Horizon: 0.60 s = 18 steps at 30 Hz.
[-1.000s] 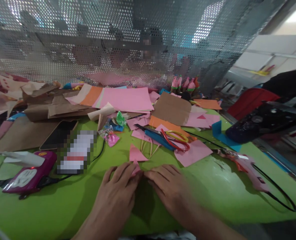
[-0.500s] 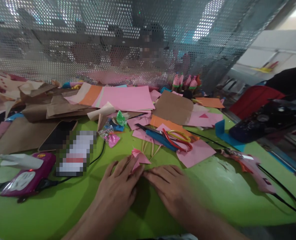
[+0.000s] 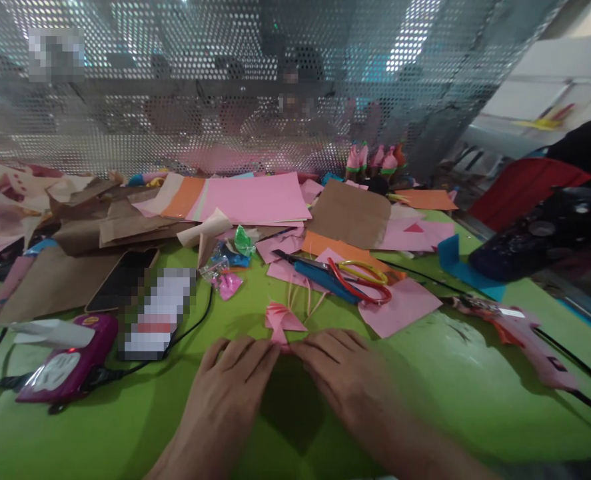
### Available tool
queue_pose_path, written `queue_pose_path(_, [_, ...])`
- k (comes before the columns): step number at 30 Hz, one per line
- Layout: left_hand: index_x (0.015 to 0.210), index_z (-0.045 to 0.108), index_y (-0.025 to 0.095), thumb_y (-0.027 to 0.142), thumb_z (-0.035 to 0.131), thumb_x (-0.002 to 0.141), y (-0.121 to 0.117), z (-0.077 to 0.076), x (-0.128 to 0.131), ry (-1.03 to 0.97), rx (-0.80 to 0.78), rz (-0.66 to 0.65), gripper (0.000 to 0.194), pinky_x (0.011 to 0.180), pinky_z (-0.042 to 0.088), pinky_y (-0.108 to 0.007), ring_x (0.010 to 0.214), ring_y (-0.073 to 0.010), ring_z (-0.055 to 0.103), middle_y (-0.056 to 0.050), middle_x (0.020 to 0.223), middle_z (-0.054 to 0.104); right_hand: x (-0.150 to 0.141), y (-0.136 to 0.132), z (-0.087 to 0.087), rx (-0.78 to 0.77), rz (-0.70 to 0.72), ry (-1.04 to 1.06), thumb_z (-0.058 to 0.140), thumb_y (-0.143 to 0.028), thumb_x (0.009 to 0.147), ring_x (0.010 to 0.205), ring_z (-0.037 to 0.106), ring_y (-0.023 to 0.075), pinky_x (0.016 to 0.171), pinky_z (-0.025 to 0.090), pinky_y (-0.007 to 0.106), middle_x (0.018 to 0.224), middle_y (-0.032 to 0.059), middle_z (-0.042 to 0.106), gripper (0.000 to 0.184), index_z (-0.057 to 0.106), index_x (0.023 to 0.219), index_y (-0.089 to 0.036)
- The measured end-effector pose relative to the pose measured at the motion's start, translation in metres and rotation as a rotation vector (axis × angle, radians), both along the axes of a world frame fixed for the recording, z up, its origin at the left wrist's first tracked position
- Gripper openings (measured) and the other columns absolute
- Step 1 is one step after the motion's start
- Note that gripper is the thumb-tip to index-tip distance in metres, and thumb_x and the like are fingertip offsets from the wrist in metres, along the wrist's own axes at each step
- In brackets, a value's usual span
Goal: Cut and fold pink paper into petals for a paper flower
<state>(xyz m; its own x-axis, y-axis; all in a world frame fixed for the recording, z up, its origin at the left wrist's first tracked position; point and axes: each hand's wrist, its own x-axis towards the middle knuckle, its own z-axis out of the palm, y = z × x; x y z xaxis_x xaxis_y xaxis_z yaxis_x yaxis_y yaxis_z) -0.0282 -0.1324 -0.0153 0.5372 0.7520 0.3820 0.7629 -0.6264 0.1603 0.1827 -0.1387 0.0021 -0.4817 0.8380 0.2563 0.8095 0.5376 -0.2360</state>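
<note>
At the front middle of the green table, my left hand and my right hand meet with fingertips close together. Between them is a small pink piece of paper, pinched by the fingers of both hands, its lower part hidden. Just beyond it lies a folded, pleated piece of pink paper; whether the two are joined I cannot tell. Thin pale strips stand behind it. Scissors with red handles lie past my right hand on pink scraps, beside yellow handles and a blue tool.
A pink glue gun with its cord lies at right, near a dark bottle. Left are a purple power strip, a phone and a blurred-out item. Pink sheets and brown paper pile along the perforated metal panel.
My left hand has drawn back toward me, uncovering more of the pleated pink paper. The fingers of both hands now meet at the small pink piece. The view has shifted slightly.
</note>
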Motion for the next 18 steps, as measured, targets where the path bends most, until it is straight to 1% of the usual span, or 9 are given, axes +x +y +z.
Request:
queue_pose_path(4, [0.122,0.059,0.025,0.015,0.054,0.091,0.009,0.003,0.003,0.073,0.013,-0.024,0.033,0.092,0.033,-0.037,0.106,-0.0197,0.056,0.003,0.118,0.068,-0.001,0.002,-0.002,0.019,-0.032,-0.034,0.051,-0.015,0.092,0.084,0.055,0.0215,0.072,0.038,0.036,0.094,0.0048,0.065,0.022,0.063,0.111,-0.02])
queue_pose_path(8, [0.121,0.059,0.022,0.02,0.054,0.091,0.017,0.008,0.007,0.103,0.033,-0.031,0.031,0.089,0.035,-0.038,0.106,-0.0207,0.055,0.001,0.114,0.069,-0.002,0.002,-0.001,0.043,-0.059,-0.054,0.052,-0.016,0.092,0.081,0.054,0.0211,0.07,0.037,0.035,0.091,0.0041,0.064,0.02,0.063,0.108,-0.021])
queue_pose_path(12, [0.121,0.058,0.02,0.02,0.051,0.092,0.021,0.01,0.007,0.131,0.041,-0.047,0.03,0.088,0.035,-0.039,0.103,-0.0218,0.055,-0.002,0.111,0.068,-0.003,0.002,0.0,0.082,-0.065,-0.037,0.053,-0.017,0.091,0.084,0.054,0.0219,0.071,0.037,0.035,0.095,0.0046,0.064,0.025,0.06,0.114,-0.02])
queue_pose_path(18, [0.124,0.056,0.02,0.018,0.048,0.092,0.029,0.014,0.008,0.175,0.002,-0.076,0.033,0.087,0.037,-0.041,0.102,-0.0236,0.054,-0.003,0.11,0.066,-0.007,0.006,0.005,0.076,-0.081,-0.101,0.051,-0.015,0.092,0.08,0.054,0.0205,0.069,0.034,0.035,0.088,0.0036,0.064,0.016,0.063,0.101,-0.019])
